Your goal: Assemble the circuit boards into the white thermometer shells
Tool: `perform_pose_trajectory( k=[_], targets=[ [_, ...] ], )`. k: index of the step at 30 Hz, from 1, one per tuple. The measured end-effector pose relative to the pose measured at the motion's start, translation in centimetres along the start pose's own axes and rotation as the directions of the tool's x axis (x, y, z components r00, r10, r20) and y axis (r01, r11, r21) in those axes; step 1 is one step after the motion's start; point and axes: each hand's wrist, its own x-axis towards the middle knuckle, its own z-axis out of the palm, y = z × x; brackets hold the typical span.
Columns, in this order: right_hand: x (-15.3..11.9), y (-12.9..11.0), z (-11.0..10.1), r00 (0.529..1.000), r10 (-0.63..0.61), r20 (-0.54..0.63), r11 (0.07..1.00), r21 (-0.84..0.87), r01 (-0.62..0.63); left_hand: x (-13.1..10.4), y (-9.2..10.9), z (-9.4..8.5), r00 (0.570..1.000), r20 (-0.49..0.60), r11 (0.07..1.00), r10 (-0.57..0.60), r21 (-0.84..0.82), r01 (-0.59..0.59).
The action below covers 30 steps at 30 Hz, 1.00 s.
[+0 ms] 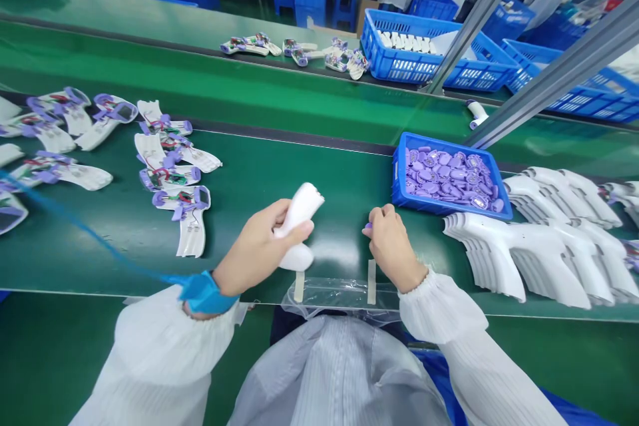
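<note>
My left hand [259,243] is wrapped round a white plastic housing [302,208], held tilted above the green work surface. To its right, my right hand [392,239] is closed on a small purple piece [368,229], mostly hidden by the fingers. Behind and right of that hand stands a blue bin [452,208] of purple oval pieces [444,173]. Stacked white shells [529,253] lie on the right. Several opened white housings with purple parts and wires [170,160] lie on the left.
A blue wristband [207,293] with a cord [100,243] crosses the left side. Metal posts [514,103] rise at the right. Beyond the green divider are more housings [249,44] and blue crates [409,66]. People in white coats are in the background. Tape strips [371,283] mark the front edge.
</note>
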Motion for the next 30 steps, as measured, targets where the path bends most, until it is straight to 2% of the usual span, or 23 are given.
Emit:
perform_pose_trajectory(
  k=[2,4,7,10,12,13,14,16,17,18,19,22,25,27,28,30],
  targets=[
    [-0.9,0.2,0.3,0.999,0.017,-0.03,1.0,0.003,-0.017,0.1,0.1,-0.2,0.99,0.072,0.928,-0.118,-0.346,0.136],
    [-1.6,0.3,0.7,0.998,0.036,-0.052,0.999,0.012,-0.036,0.0,0.1,0.2,0.978,0.079,0.839,-0.191,-0.504,0.205],
    [-2.2,0.9,0.7,0.996,0.065,-0.06,0.997,0.045,-0.063,-0.2,0.3,1.0,0.981,0.056,0.864,-0.186,-0.466,0.19],
    [-2.1,2.6,-0.8,0.998,0.056,-0.028,0.993,0.11,-0.053,-0.4,0.5,1.3,0.986,0.122,0.929,-0.117,-0.338,0.152],
    [-1.9,3.8,-2.3,0.998,-0.059,0.016,0.981,0.187,0.055,-0.4,0.6,1.2,0.982,0.162,0.947,-0.099,-0.288,0.143],
    [-1.7,4.3,-2.9,0.985,-0.165,0.044,0.961,0.232,0.151,-0.4,0.6,1.2,0.981,0.169,0.952,-0.097,-0.273,0.141],
    [-1.6,4.7,-3.4,0.953,-0.292,0.077,0.924,0.279,0.26,-0.3,0.6,1.2,0.981,0.169,0.955,-0.098,-0.262,0.141],
    [-1.2,5.1,-3.7,0.853,-0.504,0.135,0.829,0.354,0.434,0.0,0.6,1.1,0.981,0.163,0.958,-0.105,-0.25,0.144],
    [-1.1,5.1,-3.6,0.819,-0.551,0.16,0.799,0.382,0.464,0.1,0.5,1.1,0.981,0.162,0.959,-0.109,-0.243,0.146],
    [-1.0,5.1,-3.3,0.809,-0.56,0.177,0.789,0.41,0.457,0.1,0.4,1.1,0.98,0.162,0.96,-0.113,-0.236,0.149],
    [-1.0,5.0,-3.0,0.822,-0.538,0.187,0.797,0.432,0.423,0.2,0.3,1.1,0.979,0.166,0.962,-0.116,-0.227,0.153],
    [-1.3,5.0,-2.1,0.907,-0.38,0.18,0.85,0.456,0.265,-0.2,-0.1,0.9,0.981,0.169,0.98,-0.094,-0.158,0.121],
    [-2.2,5.0,-2.5,0.97,-0.193,0.145,0.877,0.469,0.105,-1.0,-0.1,0.9,0.991,0.133,1.0,0.014,0.009,-0.015],
    [-2.8,4.3,-3.5,0.986,-0.054,0.155,0.796,0.603,-0.051,-1.5,0.2,1.2,0.985,0.108,0.976,0.133,0.159,-0.149],
    [-3.1,3.8,-4.3,0.984,-0.001,0.18,0.71,0.693,-0.127,-1.6,0.4,1.5,0.973,0.097,0.945,0.208,0.236,-0.226],
    [-3.5,2.3,-6.0,0.965,0.051,0.256,0.477,0.843,-0.248,-1.5,0.8,2.2,0.927,0.098,0.853,0.363,0.367,-0.372]
  ],
)
